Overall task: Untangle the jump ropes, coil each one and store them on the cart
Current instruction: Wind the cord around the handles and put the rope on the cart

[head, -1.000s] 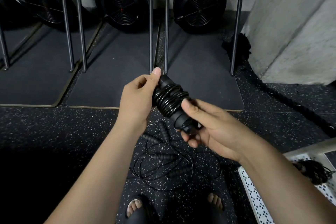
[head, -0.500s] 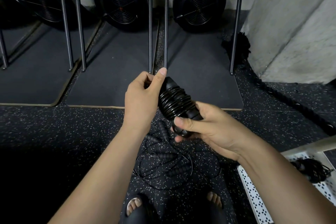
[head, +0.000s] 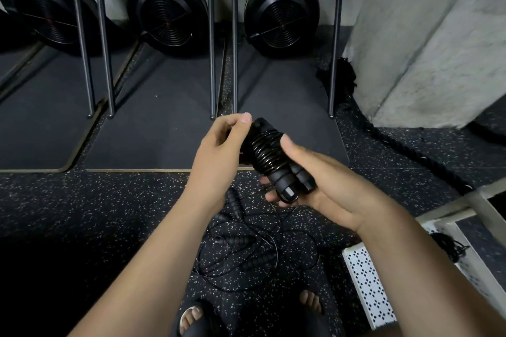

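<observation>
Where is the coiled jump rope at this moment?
In the head view, the coiled jump rope is at centre, held between the left hand and right hand, above the tangled ropes.

- One head-worn view looks forward and steeply down, close over both forearms.
- The floor (head: 82,227) fills the lower frame, the person's feet at the bottom edge.
- Fan wheels (head: 282,12) and a pillar (head: 427,35) line the top; a cart (head: 369,282) clips the right edge.

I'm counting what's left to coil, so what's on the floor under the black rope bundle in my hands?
Below the coiled black jump rope bundle lies a tangle of thin black cords with ribbed handles on the speckled rubber floor. Your forearms cover its edges, so the count is unclear.
</observation>
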